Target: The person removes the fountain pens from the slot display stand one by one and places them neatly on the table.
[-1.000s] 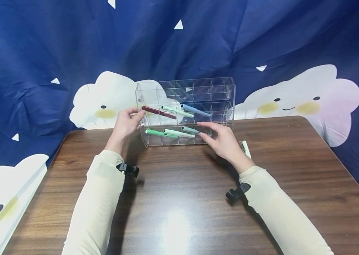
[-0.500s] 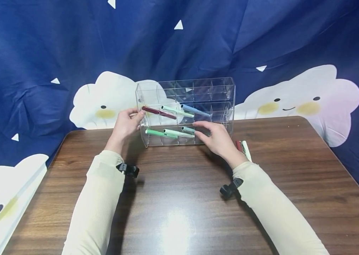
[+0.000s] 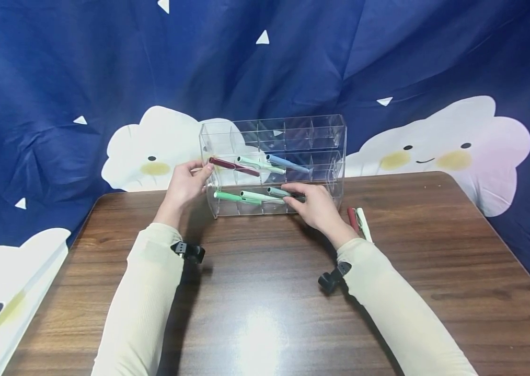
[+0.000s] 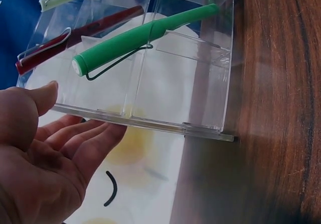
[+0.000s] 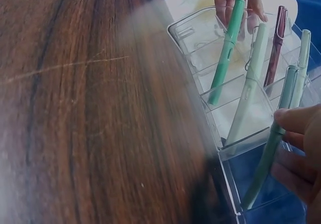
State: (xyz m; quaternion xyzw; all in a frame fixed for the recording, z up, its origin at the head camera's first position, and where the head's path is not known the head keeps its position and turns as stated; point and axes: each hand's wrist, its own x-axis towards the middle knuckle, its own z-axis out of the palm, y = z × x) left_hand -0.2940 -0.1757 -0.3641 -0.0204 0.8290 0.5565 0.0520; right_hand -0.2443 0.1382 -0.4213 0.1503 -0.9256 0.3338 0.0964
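Observation:
A clear acrylic pen rack (image 3: 299, 134) stands at the back of the table. My left hand (image 3: 186, 185) grips its left side, thumb in front and fingers behind in the left wrist view. My right hand (image 3: 319, 206) pinches a grey-green pen (image 5: 287, 91) that slants in a lower-row compartment; the thumb lies against it in the right wrist view. Left of that pen, the lower row holds a pale green pen (image 5: 249, 91) and a bright green pen (image 4: 123, 42). Above are a dark red pen (image 3: 234, 166), a mint pen (image 3: 261, 164) and a blue pen (image 3: 288, 163).
On the wooden table (image 3: 255, 271), a red pen (image 3: 353, 218) and a white pen (image 3: 363, 223) lie side by side, right of the rack and partly behind my right forearm. A blue curtain (image 3: 265, 68) with white cloud prints hangs behind the table.
My right hand has moved left along the rack's lower row to the grey-green pen and now pinches it. More of the red and white pens shows. My left hand has stayed put.

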